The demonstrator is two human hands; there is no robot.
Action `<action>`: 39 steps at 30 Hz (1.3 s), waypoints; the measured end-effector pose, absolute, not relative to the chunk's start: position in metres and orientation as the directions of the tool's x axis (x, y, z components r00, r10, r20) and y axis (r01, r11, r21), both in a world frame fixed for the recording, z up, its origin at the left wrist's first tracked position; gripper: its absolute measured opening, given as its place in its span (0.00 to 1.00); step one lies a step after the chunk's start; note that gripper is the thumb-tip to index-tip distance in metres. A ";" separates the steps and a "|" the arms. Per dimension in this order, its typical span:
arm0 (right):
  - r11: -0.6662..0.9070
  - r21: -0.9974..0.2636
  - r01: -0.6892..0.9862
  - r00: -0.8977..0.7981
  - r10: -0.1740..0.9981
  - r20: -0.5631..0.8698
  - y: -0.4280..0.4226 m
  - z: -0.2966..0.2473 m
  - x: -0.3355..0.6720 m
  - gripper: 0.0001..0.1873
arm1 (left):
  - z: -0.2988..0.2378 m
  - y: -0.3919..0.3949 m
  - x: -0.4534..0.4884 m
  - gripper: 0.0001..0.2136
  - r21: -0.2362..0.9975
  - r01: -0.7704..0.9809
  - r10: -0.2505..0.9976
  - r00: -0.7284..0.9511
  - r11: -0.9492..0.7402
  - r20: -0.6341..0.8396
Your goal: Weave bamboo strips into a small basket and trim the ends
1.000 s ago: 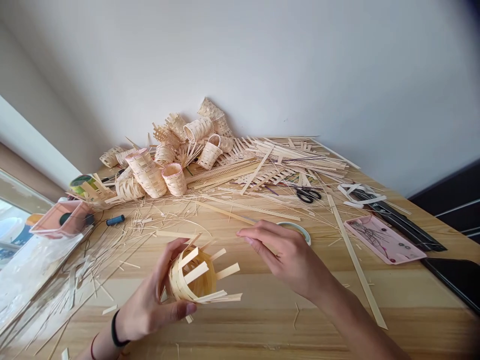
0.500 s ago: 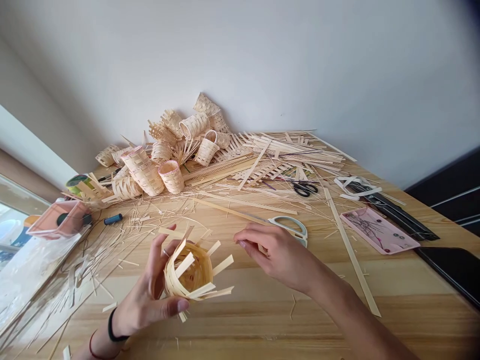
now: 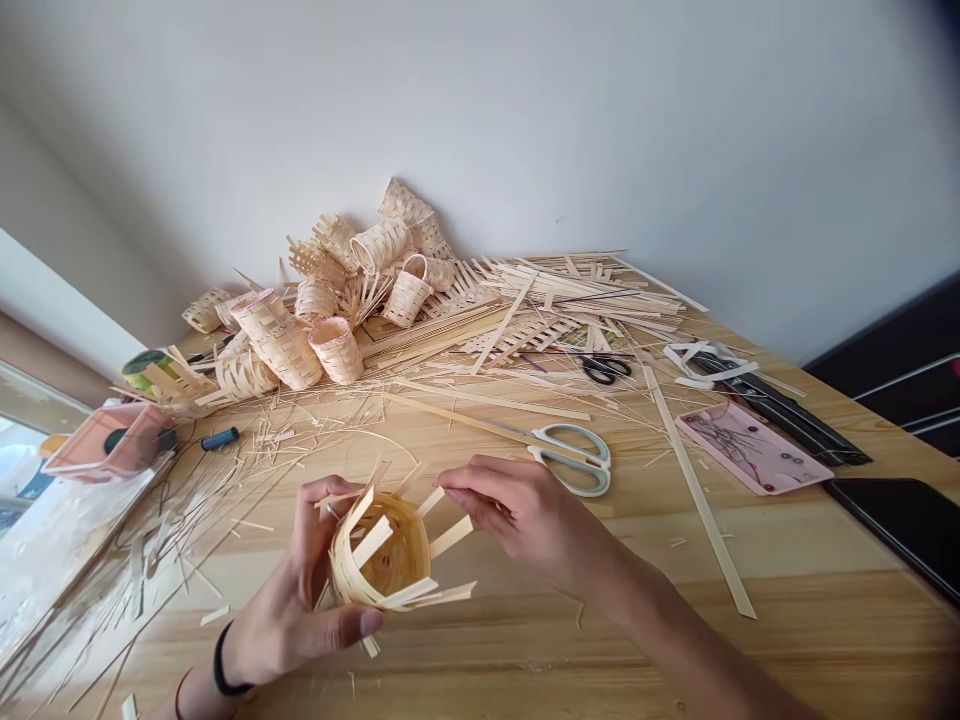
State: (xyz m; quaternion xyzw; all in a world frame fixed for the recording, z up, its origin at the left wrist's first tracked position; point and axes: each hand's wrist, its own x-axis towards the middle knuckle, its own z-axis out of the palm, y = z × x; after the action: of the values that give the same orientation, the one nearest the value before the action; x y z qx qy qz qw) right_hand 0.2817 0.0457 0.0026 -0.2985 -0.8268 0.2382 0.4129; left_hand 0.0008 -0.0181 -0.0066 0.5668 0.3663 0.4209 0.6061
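A: The left hand (image 3: 289, 610) hides the left wall of the basket (image 3: 379, 560) from us, and both forearms run off the bottom edge.
B: We can't make out the bits on the pink tray (image 3: 750, 460); the dark slab (image 3: 911, 525) is cut at the right.

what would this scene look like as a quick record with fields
left hand: cups the half-woven pale bamboo-strip basket
right hand: fingers touch a loose strip end at its rim
beyond right hand: white-handled scissors
back: pile of small woven baskets
right: pink plastic tray
surface: light wooden table
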 end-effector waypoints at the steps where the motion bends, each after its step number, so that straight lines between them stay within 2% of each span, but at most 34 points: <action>1: 0.714 -0.637 0.290 -0.480 0.684 0.549 0.046 0.001 0.281 0.10 | -0.007 -0.018 0.001 0.39 0.995 -0.100 0.927 0.373 -0.001 0.038; 11: 0.729 -0.635 0.254 -0.504 0.661 0.556 0.043 0.000 0.275 0.09 | 0.004 -0.020 0.007 0.37 0.987 -0.149 0.956 0.294 0.055 -0.009; 16: 0.755 -0.576 0.312 -0.469 0.650 0.598 0.045 0.002 0.279 0.08 | 0.002 -0.018 0.004 0.39 0.989 -0.147 0.944 0.328 0.028 0.022; 21: 0.758 -0.555 0.342 -0.445 0.651 0.615 0.044 0.006 0.281 0.08 | 0.004 -0.018 0.005 0.41 0.988 -0.141 0.947 0.322 0.066 -0.018; 26: 0.733 -0.550 0.399 -0.305 0.673 0.674 0.048 0.017 0.291 0.09 | 0.003 -0.014 -0.001 0.44 0.995 -0.078 0.921 0.388 0.065 -0.030; 29: 0.719 -0.594 0.360 -0.230 0.686 0.691 0.053 0.021 0.300 0.08 | 0.004 -0.014 -0.003 0.47 0.989 -0.117 0.905 0.423 0.094 -0.036; 34: 0.725 -0.636 0.263 -0.357 0.686 0.634 0.055 0.018 0.301 0.07 | 0.008 -0.016 -0.001 0.50 0.952 -0.220 0.878 0.471 0.213 -0.087; 39: 0.701 -0.678 0.222 -0.439 0.693 0.572 0.048 0.012 0.289 0.07 | 0.008 -0.019 0.000 0.53 0.943 -0.240 0.877 0.472 0.229 -0.093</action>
State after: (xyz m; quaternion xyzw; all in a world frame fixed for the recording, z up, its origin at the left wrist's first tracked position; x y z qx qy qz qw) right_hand 0.2890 0.0483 0.0124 -0.2838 -0.8065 0.2630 0.4471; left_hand -0.0004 -0.0193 0.0084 0.4806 0.3311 0.3929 0.7106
